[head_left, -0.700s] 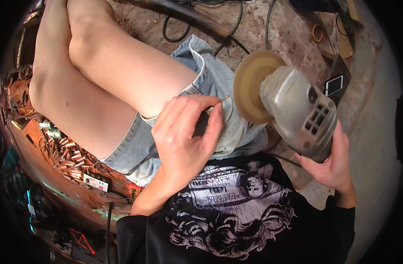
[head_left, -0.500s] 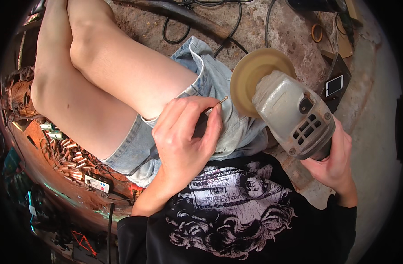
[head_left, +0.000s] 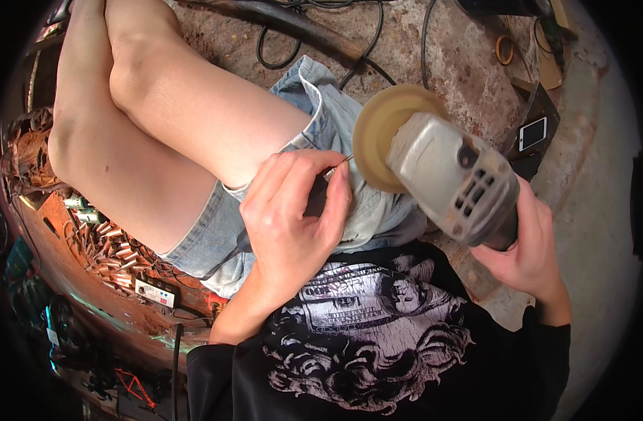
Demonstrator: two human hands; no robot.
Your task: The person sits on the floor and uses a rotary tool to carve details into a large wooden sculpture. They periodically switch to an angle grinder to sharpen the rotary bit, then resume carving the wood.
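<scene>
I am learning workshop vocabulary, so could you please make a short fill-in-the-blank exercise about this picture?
1. The angle grinder is held in the person's ____ hand.
2. The left hand pinches a thin metal rod between its thumb and index ____.
3. The T-shirt with the pale print is coloured ____.
4. The smartphone has a frame coloured ____.

Missing words: right; finger; black; white.

Note: your grinder (head_left: 444, 165) is silver-gry. w/ dk. vent slots & blk. handle; your disc (head_left: 374, 133), yel.-tan. Your shorts (head_left: 385, 214): lt. blue denim, faded in patches. Your shirt (head_left: 378, 309): blk. w/ wht./gry. graphic print, swirl patt. at btm. Phone (head_left: 533, 134): wht. border, dk. screen. Pwr. strip (head_left: 155, 292): wht. face, blue & red marks. Metal pcs. (head_left: 118, 261) at your L: coppery.
</scene>
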